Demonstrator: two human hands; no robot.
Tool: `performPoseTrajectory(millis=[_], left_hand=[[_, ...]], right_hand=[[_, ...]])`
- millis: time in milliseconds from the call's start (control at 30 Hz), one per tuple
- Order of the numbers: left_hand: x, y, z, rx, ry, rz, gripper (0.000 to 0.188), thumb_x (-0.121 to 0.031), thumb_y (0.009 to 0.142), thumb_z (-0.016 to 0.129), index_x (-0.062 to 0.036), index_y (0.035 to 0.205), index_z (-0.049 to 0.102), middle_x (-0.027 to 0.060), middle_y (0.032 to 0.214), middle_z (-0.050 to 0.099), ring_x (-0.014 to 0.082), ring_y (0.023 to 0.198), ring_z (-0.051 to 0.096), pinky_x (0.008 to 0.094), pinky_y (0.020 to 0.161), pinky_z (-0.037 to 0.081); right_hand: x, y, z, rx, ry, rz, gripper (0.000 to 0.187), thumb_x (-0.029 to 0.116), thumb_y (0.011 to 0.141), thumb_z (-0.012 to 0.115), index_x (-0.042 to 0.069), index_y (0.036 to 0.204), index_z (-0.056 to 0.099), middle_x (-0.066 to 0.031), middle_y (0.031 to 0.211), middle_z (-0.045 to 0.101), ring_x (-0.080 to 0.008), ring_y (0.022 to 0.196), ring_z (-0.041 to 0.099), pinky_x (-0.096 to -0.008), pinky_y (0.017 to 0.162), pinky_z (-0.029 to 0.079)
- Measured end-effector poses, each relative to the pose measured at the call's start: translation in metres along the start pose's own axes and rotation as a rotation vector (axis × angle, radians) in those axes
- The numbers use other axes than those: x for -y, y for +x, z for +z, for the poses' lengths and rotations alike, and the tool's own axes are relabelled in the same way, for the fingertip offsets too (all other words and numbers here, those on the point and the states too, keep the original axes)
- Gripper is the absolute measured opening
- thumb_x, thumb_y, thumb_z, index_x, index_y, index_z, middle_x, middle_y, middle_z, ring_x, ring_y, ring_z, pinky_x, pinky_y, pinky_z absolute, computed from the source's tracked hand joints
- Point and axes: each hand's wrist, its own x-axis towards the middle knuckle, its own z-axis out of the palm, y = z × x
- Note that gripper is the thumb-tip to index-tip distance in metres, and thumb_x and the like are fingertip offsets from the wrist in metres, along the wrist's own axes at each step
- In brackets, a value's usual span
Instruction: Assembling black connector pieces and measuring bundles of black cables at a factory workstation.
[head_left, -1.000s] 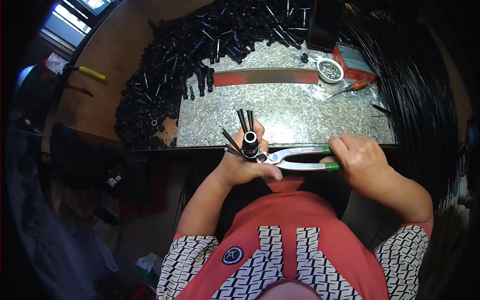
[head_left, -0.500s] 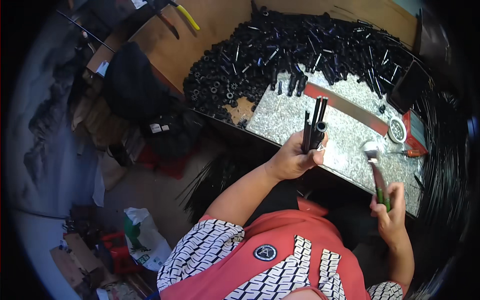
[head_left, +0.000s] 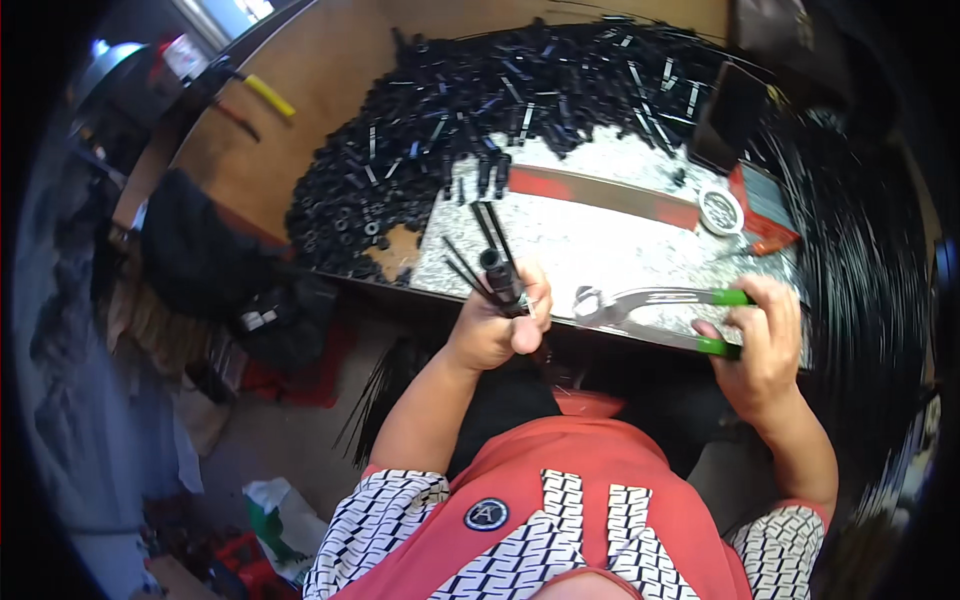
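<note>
My left hand [head_left: 497, 330] grips a small bundle of black tubes and thin rods [head_left: 493, 263] that stick up past the front edge of the grey speckled slab [head_left: 610, 245]. My right hand [head_left: 757, 345] holds metal pliers with green handles [head_left: 655, 307]. The pliers' jaws point left toward the bundle, a short gap away from it. Both hands hover at the slab's near edge, above my red and patterned shirt.
A big heap of black tubes [head_left: 470, 110] covers the wooden bench behind the slab. A red strip [head_left: 600, 193] lies across the slab, with a small round tin [head_left: 720, 209] and a dark flat device [head_left: 733, 115] at the right. Black wire coils [head_left: 860, 260] hang right. Clutter lies on the floor left.
The view swung back toward the bench. My right hand brought the pliers up from low at the right, level with the bundle. The left hand kept its grip on the tubes.
</note>
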Motion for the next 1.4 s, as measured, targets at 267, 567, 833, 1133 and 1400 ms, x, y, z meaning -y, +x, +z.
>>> performPoseTrajectory(millis=[267, 567, 833, 1133, 1400], left_hand=[[0.008, 0.002, 0.005, -0.033, 0.041, -0.066, 0.063, -0.041, 0.053, 0.087, -0.0104, 0.078, 0.038, -0.0049, 0.063, 0.042, 0.003, 0.053, 0.037, 0.0183, 0.047, 0.03], [0.021, 0.001, 0.01, -0.17, 0.202, -0.055, 0.068, -0.048, 0.047, 0.086, -0.0109, 0.081, 0.04, -0.005, 0.069, 0.05, 0.0043, 0.059, 0.048, 0.0185, 0.051, 0.036], [0.03, 0.003, -0.001, -0.14, 0.226, -0.02, 0.058, -0.032, 0.054, 0.089, -0.0123, 0.08, 0.041, -0.0074, 0.072, 0.042, 0.0034, 0.064, 0.038, 0.0199, 0.054, 0.033], [0.022, 0.004, 0.007, -0.092, 0.317, 0.021, 0.043, -0.014, 0.064, 0.086, -0.0089, 0.081, 0.047, -0.0052, 0.072, 0.048, 0.0065, 0.067, 0.046, 0.0236, 0.06, 0.039], [0.01, -0.013, 0.01, -0.021, 0.079, -0.045, 0.053, -0.031, 0.057, 0.087, -0.0075, 0.084, 0.049, -0.0045, 0.076, 0.049, 0.0037, 0.064, 0.047, 0.0191, 0.055, 0.037]], right_hand=[[0.003, 0.003, 0.007, -0.114, -0.358, -0.113, 0.027, 0.019, 0.078, 0.071, 0.004, 0.095, 0.055, -0.0124, 0.117, 0.055, -0.0294, 0.11, 0.054, -0.0509, 0.104, 0.032], [0.003, 0.003, 0.001, -0.084, -0.364, -0.101, 0.026, 0.022, 0.079, 0.07, 0.005, 0.092, 0.056, -0.0122, 0.114, 0.056, -0.0288, 0.108, 0.055, -0.0499, 0.103, 0.033], [0.003, 0.001, 0.0, -0.081, -0.345, -0.099, 0.025, 0.02, 0.076, 0.071, 0.007, 0.081, 0.05, -0.0102, 0.099, 0.057, -0.0273, 0.093, 0.056, -0.0433, 0.085, 0.04], [0.007, 0.0, -0.008, -0.047, -0.322, -0.124, 0.028, 0.012, 0.072, 0.076, 0.005, 0.075, 0.049, -0.0134, 0.093, 0.058, -0.0296, 0.083, 0.058, -0.0396, 0.076, 0.043], [0.011, -0.011, -0.012, 0.354, 0.369, 0.174, 0.038, 0.003, 0.06, 0.08, 0.003, 0.072, 0.044, -0.013, 0.074, 0.051, -0.0313, 0.068, 0.052, -0.0395, 0.063, 0.041]])
